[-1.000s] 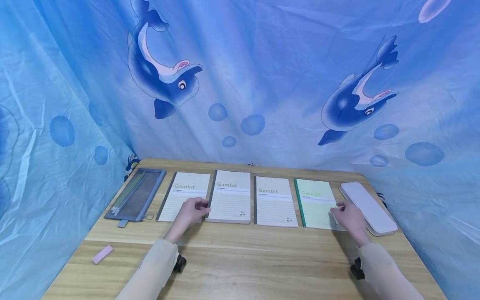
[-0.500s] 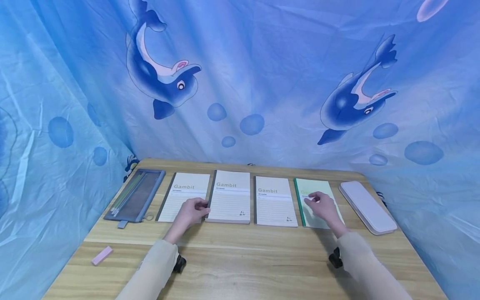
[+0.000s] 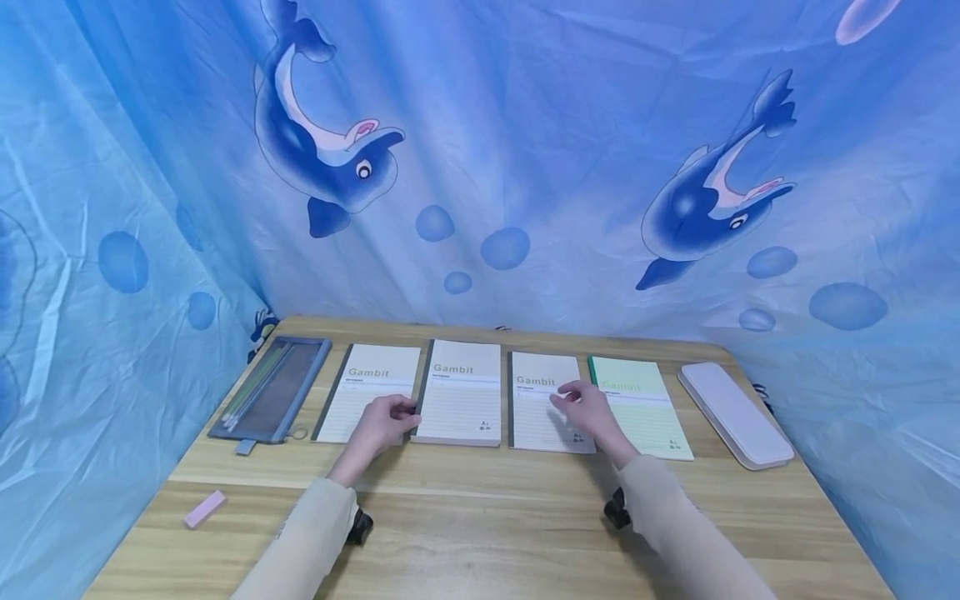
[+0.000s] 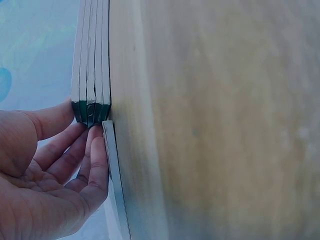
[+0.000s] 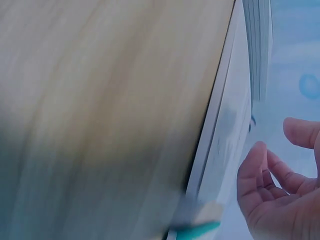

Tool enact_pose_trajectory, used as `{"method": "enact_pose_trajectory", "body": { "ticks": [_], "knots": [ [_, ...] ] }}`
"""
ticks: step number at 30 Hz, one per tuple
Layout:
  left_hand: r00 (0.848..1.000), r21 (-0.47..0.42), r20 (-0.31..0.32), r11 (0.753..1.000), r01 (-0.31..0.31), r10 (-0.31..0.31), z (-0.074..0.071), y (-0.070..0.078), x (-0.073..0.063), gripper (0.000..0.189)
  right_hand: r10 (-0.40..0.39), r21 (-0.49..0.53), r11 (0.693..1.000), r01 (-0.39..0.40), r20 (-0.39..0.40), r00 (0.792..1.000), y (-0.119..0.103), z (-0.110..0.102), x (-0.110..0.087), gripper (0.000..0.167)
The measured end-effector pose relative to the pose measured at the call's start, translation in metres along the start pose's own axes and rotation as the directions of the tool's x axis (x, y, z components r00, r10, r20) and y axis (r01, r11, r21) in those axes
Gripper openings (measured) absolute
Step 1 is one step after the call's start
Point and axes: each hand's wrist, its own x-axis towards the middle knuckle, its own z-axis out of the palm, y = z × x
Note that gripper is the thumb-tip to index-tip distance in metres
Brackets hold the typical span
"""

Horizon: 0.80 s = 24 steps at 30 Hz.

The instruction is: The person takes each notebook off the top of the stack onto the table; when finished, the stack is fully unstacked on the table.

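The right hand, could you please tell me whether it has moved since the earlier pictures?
Yes: the right hand has moved left, from the green Gambit notebook to over the neighbouring white Gambit notebook.

Creased blue cloth walls (image 3: 562,125) hung behind and on both sides of the wood-grained tabletop (image 3: 487,533), evenly lit; the back one bore a printed left dolphin (image 3: 352,179), a right dolphin (image 3: 690,208) and round blue bubbles (image 3: 505,248)
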Motion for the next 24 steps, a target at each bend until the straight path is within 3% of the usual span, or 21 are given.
{"method": "enact_pose_trajectory", "body": {
  "ticks": [10,24],
  "knots": [
    [1.000,0.007,-0.004,1.000,0.030,-0.030,0.001,-0.002,-0.001,0.033,-0.018,0.068,0.998,0.013,0.069,0.997,-0.026,0.037,0.000,0.036],
    [1.000,0.011,-0.006,1.000,0.005,-0.005,0.002,-0.001,0.000,0.033,-0.084,0.188,0.980,0.063,0.104,0.991,-0.041,0.071,-0.005,0.046]
  ]
}}
